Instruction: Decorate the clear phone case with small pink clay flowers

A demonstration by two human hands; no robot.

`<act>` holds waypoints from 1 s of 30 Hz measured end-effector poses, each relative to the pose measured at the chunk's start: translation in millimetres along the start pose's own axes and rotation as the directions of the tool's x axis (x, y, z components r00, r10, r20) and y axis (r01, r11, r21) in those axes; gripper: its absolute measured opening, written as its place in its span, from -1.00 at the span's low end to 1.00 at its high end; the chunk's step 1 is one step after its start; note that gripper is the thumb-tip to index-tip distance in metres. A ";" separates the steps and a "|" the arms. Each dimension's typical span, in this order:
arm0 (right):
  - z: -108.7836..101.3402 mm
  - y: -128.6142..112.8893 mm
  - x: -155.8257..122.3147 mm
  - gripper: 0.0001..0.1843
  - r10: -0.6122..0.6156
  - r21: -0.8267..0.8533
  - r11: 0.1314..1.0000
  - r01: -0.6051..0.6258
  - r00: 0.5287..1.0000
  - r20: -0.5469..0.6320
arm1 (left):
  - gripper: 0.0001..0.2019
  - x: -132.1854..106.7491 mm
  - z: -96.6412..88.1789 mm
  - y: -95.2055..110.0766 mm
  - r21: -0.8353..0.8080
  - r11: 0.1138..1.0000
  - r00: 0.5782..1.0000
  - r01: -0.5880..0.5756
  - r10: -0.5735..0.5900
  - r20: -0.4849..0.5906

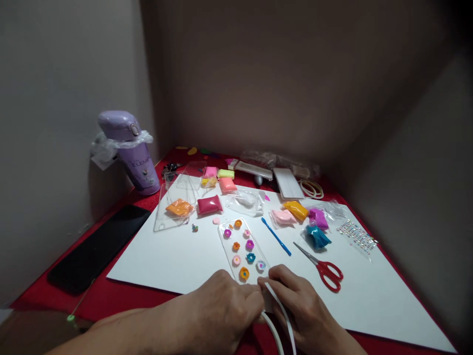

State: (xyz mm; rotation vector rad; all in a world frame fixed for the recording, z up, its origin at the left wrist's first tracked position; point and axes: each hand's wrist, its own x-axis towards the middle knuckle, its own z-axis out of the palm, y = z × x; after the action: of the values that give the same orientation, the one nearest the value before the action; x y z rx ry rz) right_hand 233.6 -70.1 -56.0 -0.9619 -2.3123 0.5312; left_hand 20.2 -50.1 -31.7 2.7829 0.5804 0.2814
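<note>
Close to me, at the bottom of the head view, my left hand (236, 308) is closed with its fingers pinched around a cream curved band (272, 329). Right beside it, my right hand (301, 308) pinches a narrow white strip (283, 310), which hangs down in a loop. Where the two pieces meet is hidden by my fingers. Just beyond my hands lies a clear phone case (226, 248) dotted with several small clay flowers (251, 258). Red-handled scissors (328, 276) and a blue modelling tool (276, 236) lie to its right.
A white board (158, 261) covers much of the red table. Packets of coloured clay (209, 205), clear cases (162, 212), a gem sticker sheet (357, 236) and cream rings (311, 189) lie around. A black phone (98, 249) and a purple bottle (138, 165) are at left.
</note>
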 end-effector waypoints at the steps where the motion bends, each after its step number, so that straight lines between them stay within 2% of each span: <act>1: 0.1 -0.2 0.0 -0.82 0.002 -0.001 1.000 -0.002 1.000 0.004 | -0.79 -0.1 0.1 0.1 0.004 1.000 1.000 0.002 -0.002 0.000; 19: 1.0 0.9 -2.7 -0.83 0.028 0.048 0.998 -0.030 0.999 0.025 | -0.83 0.1 1.9 -0.7 0.010 1.000 1.000 0.010 -0.010 0.002; 25: 0.8 3.0 -4.6 -0.82 0.020 0.064 0.998 -0.021 1.000 0.008 | -0.81 0.9 -1.2 -0.1 -0.025 1.000 0.999 0.018 -0.018 0.033; 30: 0.7 1.9 -3.3 -0.81 0.007 0.046 0.999 -0.008 1.000 0.014 | -0.83 0.2 0.6 -0.6 0.021 1.000 1.000 0.014 -0.015 0.016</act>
State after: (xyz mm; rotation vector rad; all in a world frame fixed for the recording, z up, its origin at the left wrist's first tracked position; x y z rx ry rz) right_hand 236.0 -71.3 -58.8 -0.9482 -2.2997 0.5932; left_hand 20.4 -49.7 -32.4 2.7974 0.6032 0.2514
